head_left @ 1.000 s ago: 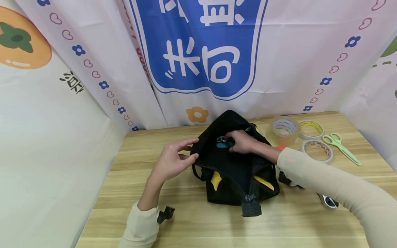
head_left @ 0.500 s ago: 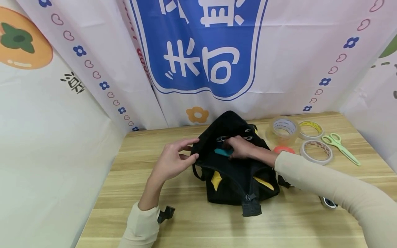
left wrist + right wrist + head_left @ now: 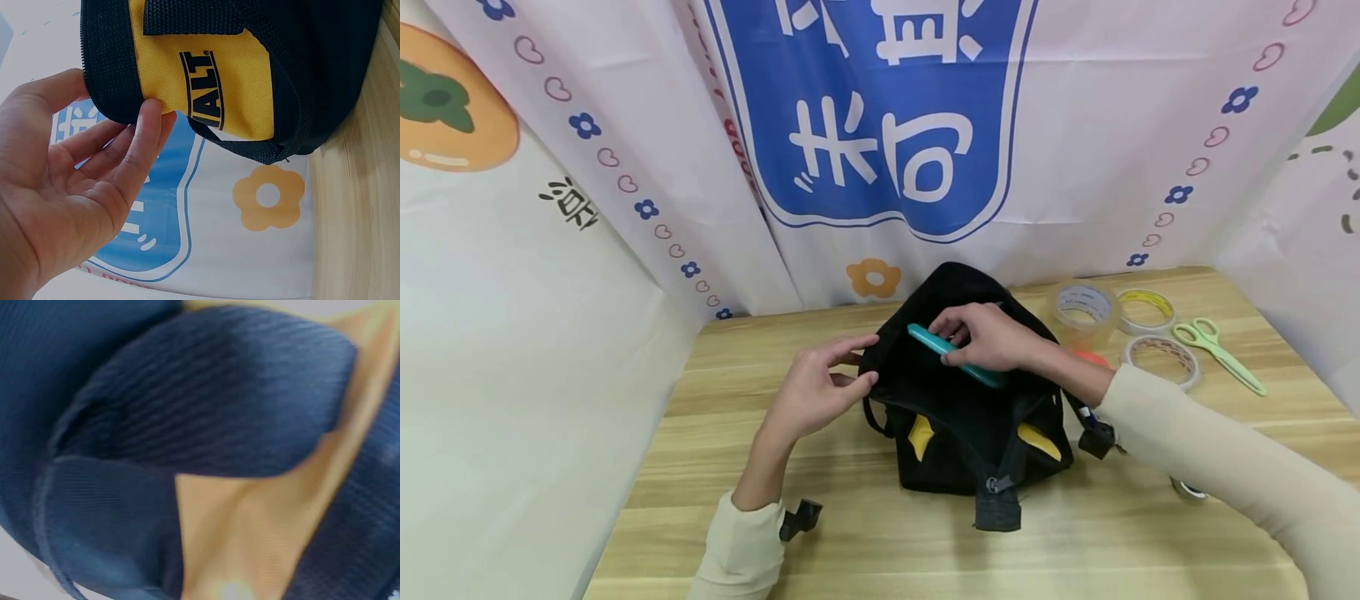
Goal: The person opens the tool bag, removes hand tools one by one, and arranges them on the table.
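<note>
A black and yellow tool bag (image 3: 940, 458) stands on the wooden table with its zippered mouth spread apart. My left hand (image 3: 820, 387) pinches the left edge of that mouth. In the left wrist view, thumb and fingers hold the zippered rim (image 3: 111, 62) beside the yellow lettered panel (image 3: 244, 87). Over the opening, my right hand (image 3: 996, 337) grips a slim, long teal object (image 3: 928, 339), tilted down to the right; its exact kind is unclear. The right wrist view is filled by blurred bag fabric (image 3: 231, 394), without the hand.
Right of the bag lie a clear tape roll (image 3: 1084, 304), a yellow-cored tape roll (image 3: 1147, 308), a white tape roll (image 3: 1189, 367), and green scissors (image 3: 1223, 357). A red-orange item (image 3: 1092, 358) and a small dark-and-white item (image 3: 1190, 490) are partly hidden by the right arm.
My right hand has lifted the teal object from deep inside the bag up to its mouth, so more of it shows. The left hand keeps its hold on the edge.
</note>
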### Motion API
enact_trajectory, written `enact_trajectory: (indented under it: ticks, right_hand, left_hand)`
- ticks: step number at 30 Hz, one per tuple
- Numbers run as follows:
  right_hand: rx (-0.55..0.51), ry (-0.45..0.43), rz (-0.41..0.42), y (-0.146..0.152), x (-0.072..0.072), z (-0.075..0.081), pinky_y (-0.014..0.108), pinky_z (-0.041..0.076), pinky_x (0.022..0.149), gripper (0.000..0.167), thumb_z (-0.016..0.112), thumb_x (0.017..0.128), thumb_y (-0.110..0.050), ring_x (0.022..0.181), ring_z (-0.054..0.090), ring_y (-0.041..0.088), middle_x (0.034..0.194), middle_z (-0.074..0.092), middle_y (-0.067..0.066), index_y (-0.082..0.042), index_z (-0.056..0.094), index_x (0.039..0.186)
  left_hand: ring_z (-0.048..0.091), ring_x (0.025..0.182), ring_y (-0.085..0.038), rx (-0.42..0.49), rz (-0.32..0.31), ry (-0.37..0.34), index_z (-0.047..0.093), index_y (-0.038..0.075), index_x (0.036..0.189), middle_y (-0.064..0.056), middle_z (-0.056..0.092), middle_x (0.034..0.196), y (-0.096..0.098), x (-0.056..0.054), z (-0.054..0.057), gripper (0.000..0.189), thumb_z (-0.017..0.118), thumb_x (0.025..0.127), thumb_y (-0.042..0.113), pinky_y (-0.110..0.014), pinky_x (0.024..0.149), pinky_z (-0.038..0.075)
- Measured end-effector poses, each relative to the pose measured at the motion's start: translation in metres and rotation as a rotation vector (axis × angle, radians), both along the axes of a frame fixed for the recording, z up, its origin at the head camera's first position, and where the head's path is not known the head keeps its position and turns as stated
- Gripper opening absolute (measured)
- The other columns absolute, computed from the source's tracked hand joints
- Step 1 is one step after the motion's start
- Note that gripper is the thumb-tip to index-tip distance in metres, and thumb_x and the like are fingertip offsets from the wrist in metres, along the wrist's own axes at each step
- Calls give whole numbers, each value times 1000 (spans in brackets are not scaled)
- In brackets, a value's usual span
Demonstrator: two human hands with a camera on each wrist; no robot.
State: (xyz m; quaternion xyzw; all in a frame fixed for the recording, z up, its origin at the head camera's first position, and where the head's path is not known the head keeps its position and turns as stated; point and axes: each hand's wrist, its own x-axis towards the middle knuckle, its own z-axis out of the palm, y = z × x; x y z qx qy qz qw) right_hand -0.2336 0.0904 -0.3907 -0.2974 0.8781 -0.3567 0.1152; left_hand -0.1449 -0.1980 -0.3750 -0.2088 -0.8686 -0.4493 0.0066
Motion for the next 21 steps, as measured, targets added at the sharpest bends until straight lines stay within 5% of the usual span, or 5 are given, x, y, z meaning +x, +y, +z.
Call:
enact_trajectory:
  ticks: [14,21]
  right_hand:
    - [-123,-7,-116,31,24,40,48,63,95,43,81,96,-13,111,73,29,123,74,14,-8,70,137]
    - [-131,-42,-186,54,36,44,37,62,84,43,80,97,-15,108,71,29,121,74,14,-10,69,138]
  left_hand:
    - [74,122,-33,-13,21,-3,68,7,144,-14,66,149,-1,4,-1,48,77,97,6,-25,84,67]
    - [73,122,-33,-8,14,1,67,6,145,-15,66,149,-2,3,-1,49,76,97,5,-26,84,67]
